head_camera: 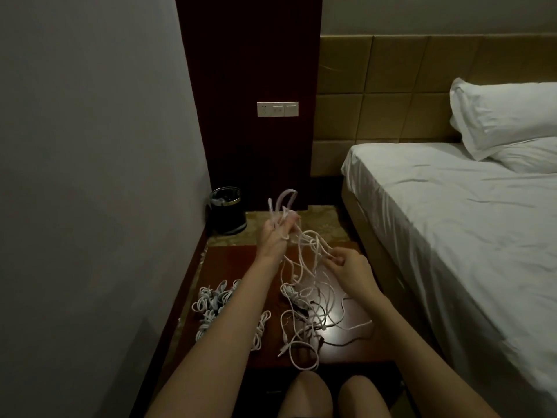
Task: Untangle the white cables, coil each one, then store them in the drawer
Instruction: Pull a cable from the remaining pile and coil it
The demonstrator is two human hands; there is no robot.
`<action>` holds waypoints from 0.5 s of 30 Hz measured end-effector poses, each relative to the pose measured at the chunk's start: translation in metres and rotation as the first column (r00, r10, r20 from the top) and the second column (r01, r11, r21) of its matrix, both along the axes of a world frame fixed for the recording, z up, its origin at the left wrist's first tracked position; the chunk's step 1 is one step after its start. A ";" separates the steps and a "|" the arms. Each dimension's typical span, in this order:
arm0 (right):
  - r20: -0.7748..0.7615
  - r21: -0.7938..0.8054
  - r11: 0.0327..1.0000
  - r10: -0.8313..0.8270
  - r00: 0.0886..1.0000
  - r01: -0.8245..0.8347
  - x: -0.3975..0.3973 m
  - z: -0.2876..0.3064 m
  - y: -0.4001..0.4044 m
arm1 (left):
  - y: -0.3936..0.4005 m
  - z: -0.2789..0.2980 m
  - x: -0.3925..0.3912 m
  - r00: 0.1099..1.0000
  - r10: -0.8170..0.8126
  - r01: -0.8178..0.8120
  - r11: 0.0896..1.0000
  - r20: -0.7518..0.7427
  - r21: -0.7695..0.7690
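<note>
Right hand (pixel 346 263) grip — pinching cable tangle (pixel 304 297) | left hand (pixel 272 233) — clutching loops above

nightstand top (pixel 346 260): glossy red-brown wood | cables (pixel 304 300): smooth white plastic | bed sheet (pixel 452 206): matt white cloth

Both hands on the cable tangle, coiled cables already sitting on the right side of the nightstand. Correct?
Not quite: the head view shows the coiled cables on the nightstand's left side. The left hand and right hand do hold the cable tangle.
</note>
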State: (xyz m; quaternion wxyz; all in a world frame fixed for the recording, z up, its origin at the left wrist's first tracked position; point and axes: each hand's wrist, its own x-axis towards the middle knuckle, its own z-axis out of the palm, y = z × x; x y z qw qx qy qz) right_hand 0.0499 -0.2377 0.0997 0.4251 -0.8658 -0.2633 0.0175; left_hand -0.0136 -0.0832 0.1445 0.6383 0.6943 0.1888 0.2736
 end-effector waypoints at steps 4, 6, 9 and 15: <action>-0.119 -0.054 0.996 -0.082 0.990 0.076 0.016 -0.023 -0.019 | 0.014 0.013 -0.008 0.993 0.056 -0.035 0.979 0.102 -0.201; -0.193 -0.088 0.986 -0.154 0.969 0.140 0.024 -0.031 -0.029 | 0.021 0.013 -0.010 0.987 0.099 -0.063 0.961 0.122 -0.269; -0.193 -0.079 0.984 -0.173 0.966 0.160 0.021 -0.025 -0.028 | 0.018 0.014 -0.011 0.995 0.035 -0.006 0.958 0.098 -0.287; 0.070 0.295 0.950 0.086 0.994 -0.103 -0.014 0.021 0.020 | 0.003 0.010 -0.002 0.997 -0.079 0.081 0.990 0.020 -0.116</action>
